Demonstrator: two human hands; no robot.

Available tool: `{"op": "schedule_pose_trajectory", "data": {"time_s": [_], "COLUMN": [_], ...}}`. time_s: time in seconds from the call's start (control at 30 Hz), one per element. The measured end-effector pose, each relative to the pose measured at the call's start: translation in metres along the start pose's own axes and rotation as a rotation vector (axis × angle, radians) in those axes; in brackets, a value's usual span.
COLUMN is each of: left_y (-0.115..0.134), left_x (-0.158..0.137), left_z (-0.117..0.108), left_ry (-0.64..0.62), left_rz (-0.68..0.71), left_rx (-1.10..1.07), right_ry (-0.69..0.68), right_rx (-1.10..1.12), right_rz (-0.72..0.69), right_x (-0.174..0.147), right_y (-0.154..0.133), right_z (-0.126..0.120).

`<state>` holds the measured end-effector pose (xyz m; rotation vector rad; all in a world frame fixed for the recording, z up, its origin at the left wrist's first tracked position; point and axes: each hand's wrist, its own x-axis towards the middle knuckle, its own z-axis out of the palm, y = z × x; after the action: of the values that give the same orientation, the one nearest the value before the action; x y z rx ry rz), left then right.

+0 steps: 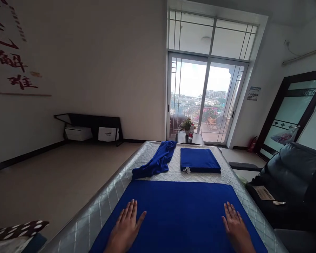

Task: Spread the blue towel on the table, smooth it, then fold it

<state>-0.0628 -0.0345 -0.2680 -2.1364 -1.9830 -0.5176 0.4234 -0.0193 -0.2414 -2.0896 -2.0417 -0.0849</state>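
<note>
A blue cloth (180, 214) lies spread flat over the near part of a quilted mattress (105, 200). On its left side my left hand (126, 225) rests palm down, fingers stretched out and thumb apart. My right hand (235, 225) lies the same way near the cloth's right edge. Neither hand grips anything. Beyond the spread cloth, a crumpled blue cloth (158, 161) lies to the left. To its right is a neatly folded stack of blue cloth (199, 159) with a white tag at its front corner.
Past the mattress stands a small table (197, 138) with a potted plant (187, 124) and a bottle (191, 133), before glass doors (189, 95). A black leather sofa (292, 175) is at the right. A black bench (94, 121) stands by the left wall.
</note>
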Motion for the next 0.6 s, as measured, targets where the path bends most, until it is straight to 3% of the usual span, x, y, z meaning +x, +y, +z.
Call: {"op": "schedule_pose_trajectory", "data": {"time_s": [0.07,0.13,0.23,0.3,0.43,0.6], "left_y": [0.057,0.112,0.163,0.174,0.170,0.167], "left_x": [0.015,0.024,0.026,0.022,0.015,0.011], "left_z": [-0.006,-0.009,-0.002,0.008,0.024,0.025], "left_ry": [-0.098,-0.166,-0.205,-0.231,-0.250,-0.185], "left_rz": [-0.012,0.126,0.301,0.340,0.327,0.319], "left_rx": [-0.064,-0.152,-0.255,-0.301,-0.321,-0.278], "right_ry": [-0.062,-0.141,-0.267,-0.312,-0.304,-0.297], "right_rx": [0.080,0.162,0.196,0.195,0.198,0.201], "right_rz": [-0.121,-0.244,-0.333,-0.339,-0.328,-0.326], "right_x": [-0.001,-0.002,-0.005,-0.006,-0.007,-0.009], "right_y": [-0.057,-0.107,-0.153,-0.162,-0.159,-0.154], "right_z": [-0.017,-0.025,-0.020,-0.010,0.006,0.008]}}
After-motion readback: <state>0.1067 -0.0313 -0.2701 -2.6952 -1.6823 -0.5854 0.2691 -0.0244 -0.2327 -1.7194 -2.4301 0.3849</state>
